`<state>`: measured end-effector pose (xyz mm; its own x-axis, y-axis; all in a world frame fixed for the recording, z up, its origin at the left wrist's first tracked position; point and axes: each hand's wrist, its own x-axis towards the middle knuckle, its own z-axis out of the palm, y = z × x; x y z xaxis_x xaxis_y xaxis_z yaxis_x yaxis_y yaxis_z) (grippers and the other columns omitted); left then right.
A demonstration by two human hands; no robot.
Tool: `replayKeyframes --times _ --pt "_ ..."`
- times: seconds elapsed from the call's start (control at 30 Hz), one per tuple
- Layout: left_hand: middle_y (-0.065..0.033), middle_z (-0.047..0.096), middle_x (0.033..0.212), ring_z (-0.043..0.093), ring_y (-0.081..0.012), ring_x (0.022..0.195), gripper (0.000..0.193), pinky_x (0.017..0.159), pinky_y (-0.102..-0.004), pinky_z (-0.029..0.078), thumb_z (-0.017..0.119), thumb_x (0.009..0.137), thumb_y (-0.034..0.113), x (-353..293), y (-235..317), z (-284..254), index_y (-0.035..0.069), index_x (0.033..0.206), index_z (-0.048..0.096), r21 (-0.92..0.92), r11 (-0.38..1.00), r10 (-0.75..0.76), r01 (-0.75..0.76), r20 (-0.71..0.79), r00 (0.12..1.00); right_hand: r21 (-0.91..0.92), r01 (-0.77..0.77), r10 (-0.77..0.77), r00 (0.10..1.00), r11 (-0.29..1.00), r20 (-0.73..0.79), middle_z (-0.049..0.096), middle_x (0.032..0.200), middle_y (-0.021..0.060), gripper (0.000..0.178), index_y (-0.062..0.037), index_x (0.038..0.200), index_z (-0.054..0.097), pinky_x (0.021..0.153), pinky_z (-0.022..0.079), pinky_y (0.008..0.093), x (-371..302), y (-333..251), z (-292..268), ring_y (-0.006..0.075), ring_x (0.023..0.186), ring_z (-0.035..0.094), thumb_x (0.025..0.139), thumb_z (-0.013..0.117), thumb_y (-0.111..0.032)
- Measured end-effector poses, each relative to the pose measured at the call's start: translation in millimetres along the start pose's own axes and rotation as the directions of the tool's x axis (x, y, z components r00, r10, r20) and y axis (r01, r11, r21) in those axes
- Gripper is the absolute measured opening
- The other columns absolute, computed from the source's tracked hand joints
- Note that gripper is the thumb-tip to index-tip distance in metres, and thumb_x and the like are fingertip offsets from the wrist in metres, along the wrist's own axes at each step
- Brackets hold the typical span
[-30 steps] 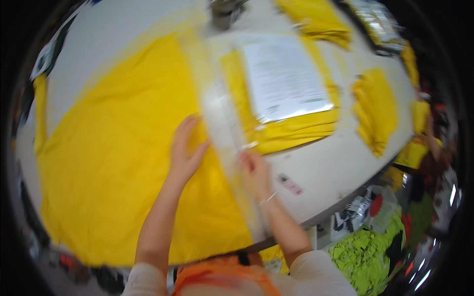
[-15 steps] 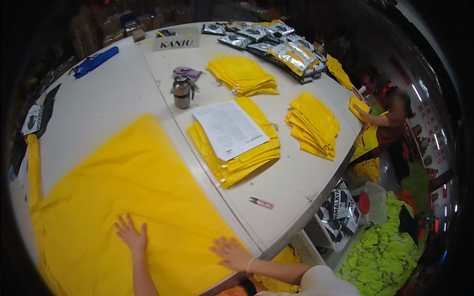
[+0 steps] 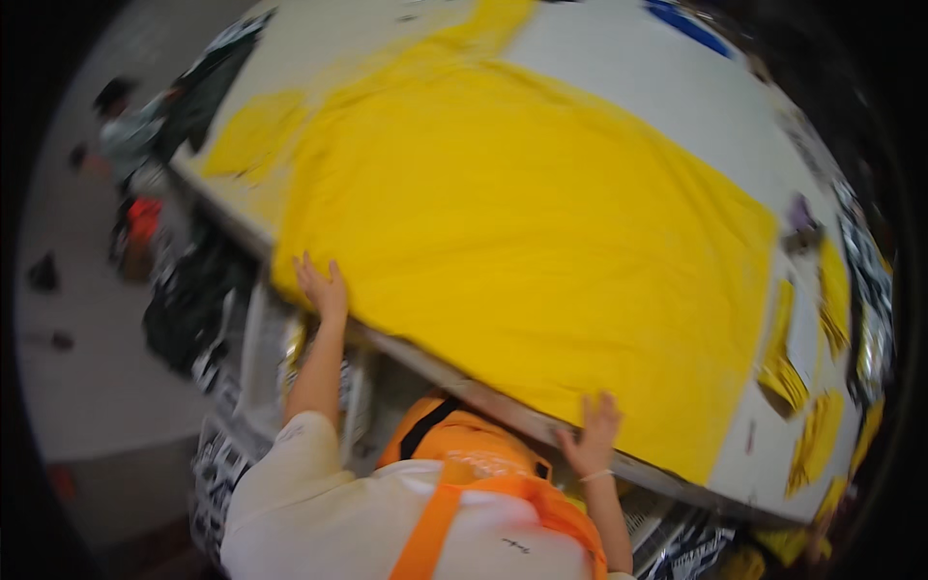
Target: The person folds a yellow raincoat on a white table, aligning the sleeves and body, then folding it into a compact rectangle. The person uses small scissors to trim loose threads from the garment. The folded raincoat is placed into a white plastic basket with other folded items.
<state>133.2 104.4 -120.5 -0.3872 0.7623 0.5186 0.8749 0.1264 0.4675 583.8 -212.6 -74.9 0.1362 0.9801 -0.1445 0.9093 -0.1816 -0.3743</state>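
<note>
Yellow cloth (image 3: 522, 242): 1 large piece, spread nearly flat with shallow wrinkles, along the near edge of the white table (image 3: 619, 63); 1 narrow strip (image 3: 493, 24) of the same yellow runs from its far side.

Left hand (image 3: 322, 290): at the near left part of the yellow cloth, palm down; fingers and thumb apart, nothing seen clamped between them. Pressure on the fabric: cannot tell.

Right hand (image 3: 593, 437): at the near edge, toward the cloth's right end; thumb well apart from the fingers, fingertips blurred, so the gaps between them cannot be told. No grip on fabric visible. 1 thin bracelet (image 3: 597, 475) on the wrist.

Wearer: pale shirt (image 3: 300, 512) and orange garment (image 3: 483, 430), close to the table edge between the 2 forearms.

Left end of table: 1 small yellow piece (image 3: 253, 137) near the big cloth; dark fabric (image 3: 208, 97) at the table's edge; beyond it, 1 co-worker (image 3: 130, 145), blurred.

Right end of table: 1 yellow stack (image 3: 779, 387) with 1 white sheet (image 3: 800, 338) on it; silver packets (image 3: 875, 333) farther right, blurred.

Far side: 1 blue item (image 3: 686, 27), kind not clear.
</note>
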Motion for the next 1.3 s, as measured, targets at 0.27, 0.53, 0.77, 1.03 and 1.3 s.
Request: replayKeyframes --times 0.27,0.53,0.77,1.03,1.3 --pt "-0.0271 0.053 0.122 0.051 -0.0385 0.114 0.074 0.096 -0.0426 0.039 0.056 0.084 0.054 73 -185 -28 -0.005 0.127 0.044 0.049 0.882 -0.407 0.469 0.582 0.704 -0.242 -0.184 0.212 0.973 0.953 0.094 0.011 0.152 0.0164 0.087 -0.0155 0.144 0.027 0.11 0.011 0.0532 2 -56 9 0.0358 0.14 0.009 0.073 0.072 -0.038" --pt "-0.0156 0.065 0.104 0.063 -0.0241 0.094 0.056 0.078 -0.0314 0.049 0.046 0.094 0.045 142 -206 -39 -0.008 0.107 0.06 -0.472 0.2 -0.476 0.859 0.719 0.506 -0.272 -0.153 0.218 0.949 0.95 0.227 0.017 0.151 0.0155 0.092 -0.0129 0.142 0.029 0.109 0.022 0.0488 -9 -62 -3 0.0351 0.137 0.021 0.064 0.078 -0.021" --pt "-0.0135 0.059 0.113 0.058 -0.0222 0.098 0.061 0.085 -0.0318 0.045 0.047 0.092 0.049 39 -240 -33 -0.005 0.119 0.053 -0.325 0.418 -0.552 0.848 0.65 0.521 -0.296 -0.236 0.242 0.97 0.926 -0.015 0.053 0.1 0.0124 0.041 -0.0052 0.096 0.052 0.086 0.039 0.0422 -18 -69 15 0.0324 0.099 0.05 0.062 0.074 -0.001" --pt "-0.0078 0.045 0.137 0.04 -0.0238 0.128 0.049 0.106 -0.038 0.03 0.031 0.099 0.036 108 -204 -164 0.006 0.138 0.036 -0.273 -0.061 -0.179 0.96 0.949 0.258 -0.314 -0.284 0.325 0.942 0.906 0.088 0.059 0.079 0.0137 0.009 -0.0062 0.08 0.059 0.066 0.047 0.0421 -42 -35 -18 0.0337 0.074 0.059 0.074 0.065 -0.008" --pt "-0.0099 0.05 0.131 0.049 -0.0207 0.119 0.046 0.1 -0.033 0.037 0.035 0.1 0.033 277 -40 -78 -0.001 0.131 0.042 -0.486 0.304 -0.09 0.819 0.842 0.532 -0.131 -0.368 0.338 0.919 0.921 -0.204 0.057 0.062 0.0141 0.014 0.0011 0.077 0.059 0.054 0.043 0.0338 143 34 -199 0.0263 0.059 0.059 0.081 0.062 -0.012"
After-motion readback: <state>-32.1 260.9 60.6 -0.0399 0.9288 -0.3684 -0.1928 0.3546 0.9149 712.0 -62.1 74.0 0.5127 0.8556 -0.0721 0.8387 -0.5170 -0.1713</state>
